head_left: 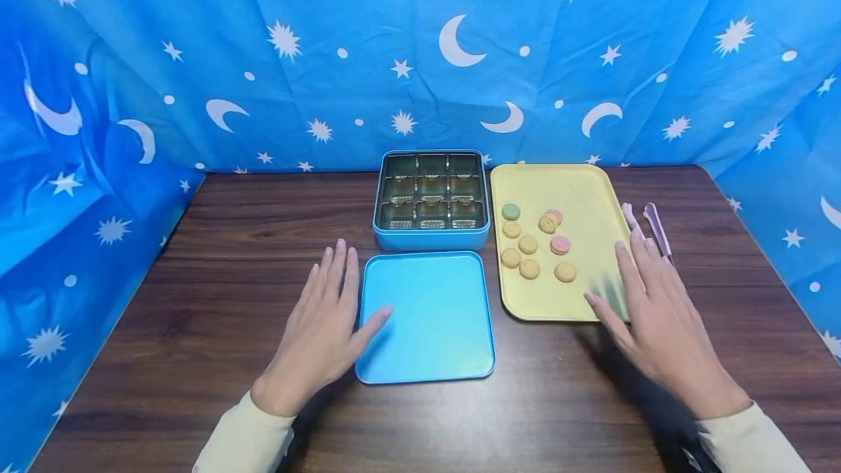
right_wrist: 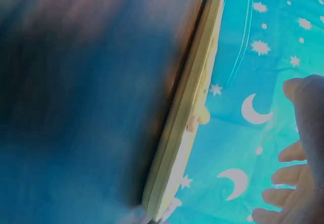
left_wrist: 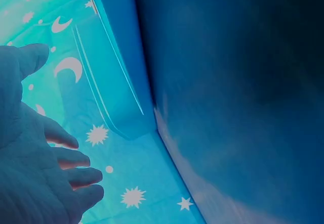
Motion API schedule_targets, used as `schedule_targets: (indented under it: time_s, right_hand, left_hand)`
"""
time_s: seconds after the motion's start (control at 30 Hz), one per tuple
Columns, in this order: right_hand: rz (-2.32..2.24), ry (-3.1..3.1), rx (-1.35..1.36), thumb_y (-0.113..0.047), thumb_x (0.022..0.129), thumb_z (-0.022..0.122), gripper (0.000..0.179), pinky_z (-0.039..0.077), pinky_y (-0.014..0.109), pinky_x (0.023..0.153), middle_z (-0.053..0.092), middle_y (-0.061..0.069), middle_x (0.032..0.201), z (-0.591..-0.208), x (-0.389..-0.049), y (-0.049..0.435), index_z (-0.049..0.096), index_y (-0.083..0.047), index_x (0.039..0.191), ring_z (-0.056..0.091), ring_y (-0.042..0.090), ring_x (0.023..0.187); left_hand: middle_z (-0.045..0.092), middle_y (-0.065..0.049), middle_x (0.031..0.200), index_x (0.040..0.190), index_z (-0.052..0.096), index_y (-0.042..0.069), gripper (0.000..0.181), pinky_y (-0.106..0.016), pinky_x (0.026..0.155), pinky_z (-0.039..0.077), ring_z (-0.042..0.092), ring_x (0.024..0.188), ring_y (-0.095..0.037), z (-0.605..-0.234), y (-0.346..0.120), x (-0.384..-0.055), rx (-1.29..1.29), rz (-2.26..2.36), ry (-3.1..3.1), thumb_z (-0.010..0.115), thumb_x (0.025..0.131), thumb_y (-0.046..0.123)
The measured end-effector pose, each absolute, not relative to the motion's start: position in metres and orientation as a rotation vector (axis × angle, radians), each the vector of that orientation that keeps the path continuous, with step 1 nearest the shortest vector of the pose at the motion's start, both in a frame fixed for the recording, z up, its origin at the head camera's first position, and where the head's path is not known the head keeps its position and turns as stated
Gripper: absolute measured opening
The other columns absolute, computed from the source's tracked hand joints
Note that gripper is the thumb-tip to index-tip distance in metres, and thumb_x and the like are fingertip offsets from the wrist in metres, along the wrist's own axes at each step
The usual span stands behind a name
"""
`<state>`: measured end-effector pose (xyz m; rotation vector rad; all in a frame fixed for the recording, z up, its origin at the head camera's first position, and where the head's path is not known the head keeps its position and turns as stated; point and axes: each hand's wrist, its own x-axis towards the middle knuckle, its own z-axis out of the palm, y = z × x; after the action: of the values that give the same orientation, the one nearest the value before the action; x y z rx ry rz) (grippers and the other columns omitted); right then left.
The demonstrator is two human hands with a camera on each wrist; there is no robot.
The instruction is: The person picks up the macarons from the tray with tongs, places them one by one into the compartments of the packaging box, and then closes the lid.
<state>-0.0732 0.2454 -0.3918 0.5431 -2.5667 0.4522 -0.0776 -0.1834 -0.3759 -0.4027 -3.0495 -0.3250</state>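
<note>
My left hand (head_left: pixel 322 331), fingers straight and thumb spread, hovers at the left side of a flat blue square lid (head_left: pixel 427 316); the thumb overlaps the lid's left edge in the head view. My right hand (head_left: pixel 663 320) is held out flat over the lower right corner of a yellow tray (head_left: pixel 591 188). Neither hand holds anything. On the tray lie several small round cookies (head_left: pixel 528 244), mostly tan, with a green cookie (head_left: pixel 510 212) and pink ones (head_left: pixel 560 244) among them. Behind the lid stands a blue square tin (head_left: pixel 431 241) with a divided insert of several compartments.
Tongs with pale pink handles (head_left: pixel 657 228) lie right of the tray, partly hidden by my right hand. Dark wooden table (head_left: pixel 230 261) surrounds everything. A blue cloth (head_left: pixel 394 35) with moons and stars hangs behind the table and along both sides.
</note>
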Motion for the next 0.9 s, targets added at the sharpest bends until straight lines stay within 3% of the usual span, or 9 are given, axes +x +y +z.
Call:
schedule_targets:
  time_s: [0.13,0.27,0.6,0.9]
  right_hand:
    - [0.480,-2.558,0.523,-0.043,0.100,0.061,0.079,0.018,0.052,0.122,0.026,0.030,0.160,-0.390,-0.083,0.258,0.032,0.006,0.155,0.026,0.046,0.148]
    - [0.539,-2.648,0.399,-0.031,0.097,0.068,0.079,0.023,0.064,0.116,0.024,0.032,0.160,-0.389,-0.089,0.269,0.030,0.002,0.157,0.026,0.051,0.146]
    - [0.634,-2.770,0.116,-0.029,0.100,0.063,0.070,0.028,0.078,0.099,0.030,0.042,0.151,-0.393,-0.109,0.295,0.036,0.017,0.146,0.035,0.065,0.130]
    - [0.657,-2.890,-0.109,-0.030,0.100,0.060,0.074,0.032,0.077,0.094,0.037,0.052,0.131,-0.401,-0.130,0.314,0.035,0.027,0.139,0.038,0.067,0.117]
  left_hand:
    - [0.003,-0.020,0.168,0.161,0.011,-0.001,0.099,-0.055,0.122,0.010,0.001,0.155,-0.036,-0.372,-0.188,-0.089,-0.410,-0.349,-3.046,0.047,0.098,0.066]
    - [0.003,-0.020,0.168,0.161,0.010,-0.001,0.099,-0.054,0.123,0.009,0.000,0.155,-0.035,-0.368,-0.192,-0.103,-0.408,-0.382,-3.042,0.047,0.098,0.066]
    - [0.001,-0.021,0.168,0.160,0.007,-0.003,0.103,-0.051,0.124,0.006,-0.002,0.155,-0.034,-0.362,-0.191,-0.144,-0.430,-0.457,-3.055,0.043,0.098,0.070]
    - [0.000,-0.020,0.168,0.161,0.005,-0.002,0.108,-0.048,0.124,0.005,-0.002,0.156,-0.032,-0.367,-0.183,-0.177,-0.438,-0.470,-3.081,0.044,0.095,0.074]
